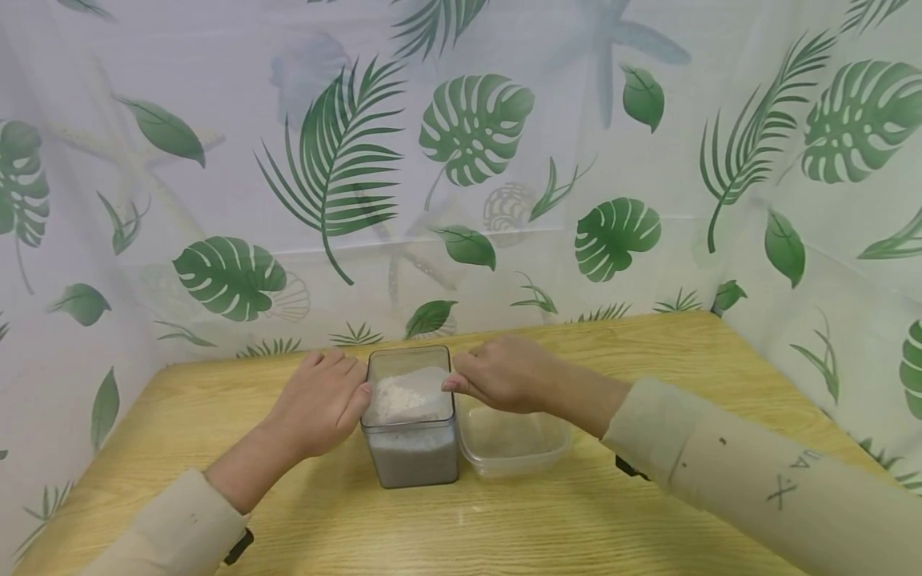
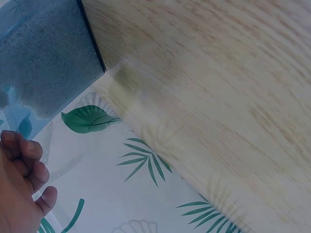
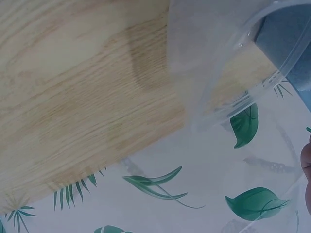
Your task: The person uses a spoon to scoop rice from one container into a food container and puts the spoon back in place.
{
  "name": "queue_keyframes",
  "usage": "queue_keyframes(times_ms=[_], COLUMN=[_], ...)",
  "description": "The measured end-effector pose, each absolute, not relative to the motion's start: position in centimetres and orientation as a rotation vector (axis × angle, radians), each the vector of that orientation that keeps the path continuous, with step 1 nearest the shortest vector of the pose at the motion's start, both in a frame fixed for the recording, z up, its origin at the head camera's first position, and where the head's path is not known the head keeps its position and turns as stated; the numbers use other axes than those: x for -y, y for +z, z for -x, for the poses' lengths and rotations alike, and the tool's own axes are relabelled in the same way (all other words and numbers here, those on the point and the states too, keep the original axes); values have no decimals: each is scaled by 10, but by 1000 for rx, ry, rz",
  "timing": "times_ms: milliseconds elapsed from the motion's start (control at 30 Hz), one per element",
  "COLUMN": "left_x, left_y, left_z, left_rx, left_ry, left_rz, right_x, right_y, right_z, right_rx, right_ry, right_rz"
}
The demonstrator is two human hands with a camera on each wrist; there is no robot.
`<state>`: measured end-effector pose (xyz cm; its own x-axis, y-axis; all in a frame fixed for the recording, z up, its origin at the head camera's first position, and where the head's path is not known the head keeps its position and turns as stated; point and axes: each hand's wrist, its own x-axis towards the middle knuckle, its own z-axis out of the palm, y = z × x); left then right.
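A grey see-through square container (image 1: pixel 416 460) stands on the table, part filled with white grains (image 1: pixel 400 397) that look like rice, heaped higher toward the back. My left hand (image 1: pixel 320 400) grips its left rim, thumb along the edge. In the left wrist view the curled fingers (image 2: pixel 30 150) are just outside the upper wall. My right hand (image 1: pixel 507 374) holds the right rim with the thumb over the edge and the other fingers curled; only a sliver of it shows in the right wrist view. The container's right wall is partly hidden behind that hand.
A clear plastic tub (image 1: pixel 515 462) sits right beside the container, under my right forearm. The wood-grain table (image 1: pixel 461 532) ends at the back and sides against a white leaf-print sheet (image 1: pixel 540 264).
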<state>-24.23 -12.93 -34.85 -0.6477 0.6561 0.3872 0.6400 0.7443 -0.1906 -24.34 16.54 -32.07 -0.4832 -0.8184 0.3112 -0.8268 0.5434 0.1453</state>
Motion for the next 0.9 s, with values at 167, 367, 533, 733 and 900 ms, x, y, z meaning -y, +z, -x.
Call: queue_keyframes(times_ms=[167, 367, 533, 733, 900], left_x=[129, 129, 129, 129, 128], left_y=[-349, -349, -348, -346, -347], left_z=[242, 242, 241, 241, 241], left_rx=[2505, 2515, 2526, 2526, 2526], left_ry=[54, 53, 47, 37, 47], left_rz=[987, 986, 985, 986, 992], right_x=[-165, -165, -167, -173, -179], right_y=[-317, -315, -310, -306, -305], right_z=[243, 243, 243, 242, 242], right_rx=[2431, 2455, 2454, 2429, 2416], right_ry=[24, -10, 0, 14, 17], right_rz=[-1374, -1361, -1355, -1335, -1327])
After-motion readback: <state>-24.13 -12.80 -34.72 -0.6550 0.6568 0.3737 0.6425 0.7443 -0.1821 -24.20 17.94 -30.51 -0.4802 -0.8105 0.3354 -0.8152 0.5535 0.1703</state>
